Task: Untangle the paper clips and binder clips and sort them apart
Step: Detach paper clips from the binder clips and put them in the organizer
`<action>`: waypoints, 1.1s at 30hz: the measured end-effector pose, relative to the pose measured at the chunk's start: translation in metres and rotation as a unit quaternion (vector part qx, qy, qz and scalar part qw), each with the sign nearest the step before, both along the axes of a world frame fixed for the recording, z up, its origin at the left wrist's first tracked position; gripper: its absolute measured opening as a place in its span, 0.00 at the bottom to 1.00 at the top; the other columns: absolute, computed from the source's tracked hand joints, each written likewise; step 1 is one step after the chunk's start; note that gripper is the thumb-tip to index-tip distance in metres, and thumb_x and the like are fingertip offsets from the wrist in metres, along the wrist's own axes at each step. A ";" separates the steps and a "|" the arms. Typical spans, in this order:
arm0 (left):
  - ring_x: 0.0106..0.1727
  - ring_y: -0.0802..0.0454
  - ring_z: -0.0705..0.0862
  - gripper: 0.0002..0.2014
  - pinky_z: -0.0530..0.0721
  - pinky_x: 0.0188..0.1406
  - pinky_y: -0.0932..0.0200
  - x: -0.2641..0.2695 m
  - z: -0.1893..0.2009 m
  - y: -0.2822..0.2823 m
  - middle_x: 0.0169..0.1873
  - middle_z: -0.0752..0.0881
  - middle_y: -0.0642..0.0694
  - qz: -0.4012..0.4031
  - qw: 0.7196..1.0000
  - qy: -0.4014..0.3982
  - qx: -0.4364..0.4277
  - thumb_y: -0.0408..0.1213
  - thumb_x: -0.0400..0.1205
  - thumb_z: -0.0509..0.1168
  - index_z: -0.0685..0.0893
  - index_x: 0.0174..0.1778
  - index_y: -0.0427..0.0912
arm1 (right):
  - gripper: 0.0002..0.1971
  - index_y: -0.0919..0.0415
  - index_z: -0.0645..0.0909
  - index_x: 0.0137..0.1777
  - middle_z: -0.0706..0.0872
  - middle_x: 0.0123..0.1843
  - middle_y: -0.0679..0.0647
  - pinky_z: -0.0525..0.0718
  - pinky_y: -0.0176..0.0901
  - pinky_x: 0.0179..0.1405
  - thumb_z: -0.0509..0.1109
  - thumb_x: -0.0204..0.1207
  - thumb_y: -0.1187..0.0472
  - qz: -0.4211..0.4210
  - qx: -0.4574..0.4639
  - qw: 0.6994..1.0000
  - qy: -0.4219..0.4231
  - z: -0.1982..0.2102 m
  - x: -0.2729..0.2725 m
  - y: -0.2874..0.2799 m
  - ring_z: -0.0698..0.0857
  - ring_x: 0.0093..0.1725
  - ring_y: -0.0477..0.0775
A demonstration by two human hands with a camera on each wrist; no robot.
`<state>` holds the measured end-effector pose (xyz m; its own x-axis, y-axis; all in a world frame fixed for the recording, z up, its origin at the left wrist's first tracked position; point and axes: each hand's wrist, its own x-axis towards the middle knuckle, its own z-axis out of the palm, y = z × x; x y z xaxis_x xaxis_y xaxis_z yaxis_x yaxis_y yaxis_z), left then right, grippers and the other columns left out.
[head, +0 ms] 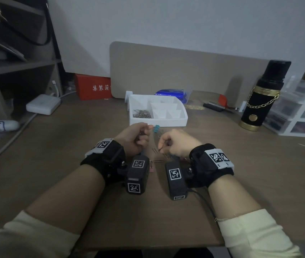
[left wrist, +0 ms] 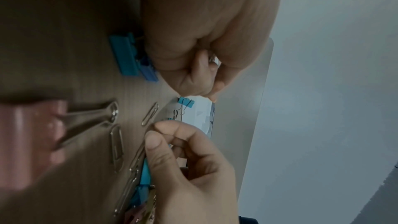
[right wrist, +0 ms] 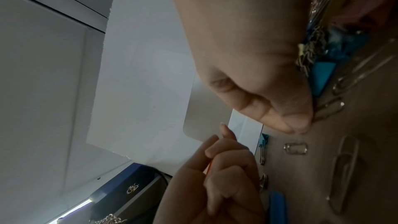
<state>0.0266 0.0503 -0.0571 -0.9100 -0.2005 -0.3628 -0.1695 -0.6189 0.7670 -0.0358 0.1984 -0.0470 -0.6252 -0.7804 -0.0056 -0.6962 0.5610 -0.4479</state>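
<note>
My left hand (head: 142, 135) is curled in a fist above the table (head: 73, 164); a glint of metal, seemingly a paper clip (left wrist: 212, 58), shows between its fingers. My right hand (head: 160, 148) pinches a paper clip (left wrist: 137, 159) with thumb and forefinger down at the table. Loose paper clips (head: 155, 151) lie between the hands. A small teal binder clip (head: 156, 129) sits just beyond the left hand. A tangle of clips and blue binder clips (right wrist: 312, 54) lies under the right palm. Two more blue binder clips (left wrist: 125, 54) lie by the left hand.
A white divided tray (head: 183, 119) stands behind the hands, with a heap of paper clips (head: 141, 113) in its left compartment. A black flask (head: 263, 97) and clear drawers (head: 304, 112) stand at the right. A white adapter (head: 42, 104) and cable lie at the left.
</note>
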 end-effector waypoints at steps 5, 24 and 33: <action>0.11 0.62 0.60 0.13 0.53 0.07 0.72 0.000 0.001 0.000 0.16 0.70 0.53 -0.002 1.000 -0.007 0.010 0.40 0.86 0.55 0.77 0.37 0.40 | 0.09 0.56 0.86 0.39 0.86 0.36 0.46 0.76 0.27 0.34 0.70 0.74 0.70 0.004 0.008 1.000 0.013 -0.002 -0.002 -0.002 0.81 0.35 0.40; 0.12 0.62 0.61 0.10 0.54 0.07 0.72 0.002 0.001 0.003 0.22 0.69 0.52 0.002 1.000 -0.007 -0.018 0.34 0.84 0.55 0.78 0.39 0.39 | 0.07 0.55 0.85 0.39 0.86 0.41 0.49 0.81 0.40 0.40 0.68 0.74 0.66 -0.061 -0.024 0.997 0.029 0.009 0.010 0.000 0.84 0.44 0.50; 0.13 0.62 0.60 0.08 0.55 0.06 0.71 0.001 0.001 0.001 0.20 0.70 0.52 -0.011 1.000 -0.009 -0.025 0.32 0.83 0.55 0.77 0.40 0.40 | 0.18 0.56 0.80 0.31 0.82 0.32 0.49 0.80 0.45 0.35 0.76 0.69 0.42 -0.099 0.087 0.989 0.060 0.013 0.017 0.000 0.79 0.31 0.49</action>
<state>0.0274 0.0516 -0.0563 -0.9079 -0.1986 -0.3691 -0.1964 -0.5764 0.7932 -0.0193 0.1979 -0.0344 -0.7703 -0.6361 -0.0451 -0.6071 0.7531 -0.2537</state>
